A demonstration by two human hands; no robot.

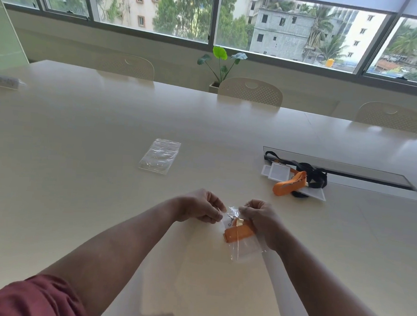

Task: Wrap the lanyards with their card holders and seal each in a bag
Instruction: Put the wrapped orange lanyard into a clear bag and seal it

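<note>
Pinching bag [242,243] mouth around wrapped orange lanyard [238,231], left hand [200,210] and right hand [260,218]; more lanyards [299,178] unwrapped toward desk's [105,151] right edge.

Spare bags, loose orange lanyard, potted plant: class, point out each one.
Spare bags [159,156], head view, middle of the clear stack.
Loose orange lanyard [289,184], head view, its folded strap.
Potted plant [220,53], head view, top leaf.

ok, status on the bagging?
Left hand and right hand both pinching the clear bag at its mouth. Orange lanyard wrapped, inside bag. Spare bags, loose lanyards beyond; nothing blocking.
</note>
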